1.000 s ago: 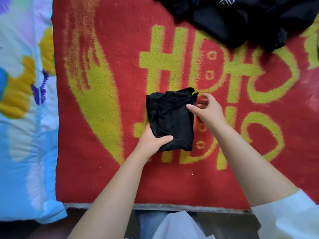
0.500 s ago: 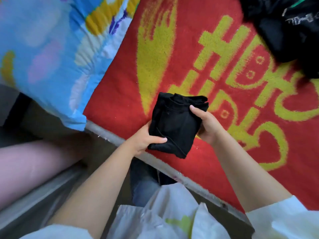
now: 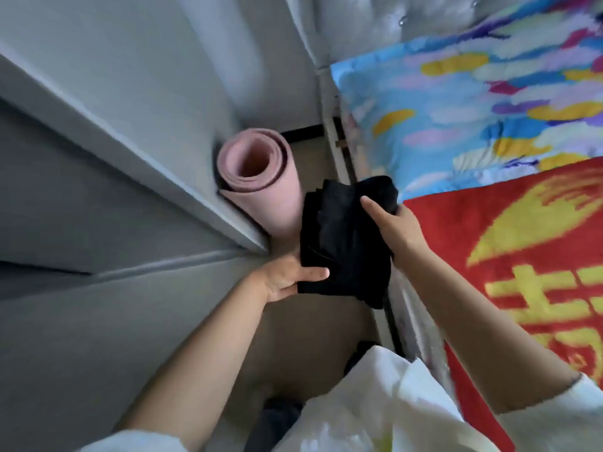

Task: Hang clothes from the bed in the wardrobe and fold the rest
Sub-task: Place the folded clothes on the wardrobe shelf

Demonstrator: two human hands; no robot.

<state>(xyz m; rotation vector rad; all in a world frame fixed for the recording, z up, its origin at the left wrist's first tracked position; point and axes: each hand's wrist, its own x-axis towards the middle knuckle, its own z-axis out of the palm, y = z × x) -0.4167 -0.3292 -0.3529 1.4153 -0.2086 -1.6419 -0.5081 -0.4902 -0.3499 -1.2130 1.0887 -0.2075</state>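
Note:
A folded black garment (image 3: 342, 243) is held in the air over the gap between the bed and the grey wardrobe (image 3: 98, 197). My left hand (image 3: 287, 278) grips its lower left corner, thumb on top. My right hand (image 3: 396, 230) holds its upper right edge, thumb across the cloth and fingers hidden behind it. The bed lies on the right, with a red and yellow blanket (image 3: 522, 256) on it.
A rolled pink mat (image 3: 261, 184) stands on the floor against the wardrobe, just left of the garment. A blue patterned quilt (image 3: 473, 119) covers the bed's far end. The brown floor strip (image 3: 310, 340) between bed and wardrobe is narrow.
Both hands have lifted the folded black garment off the red blanket and carried it left, off the bed. The view has swung from the bed toward the wardrobe and the pink mat.

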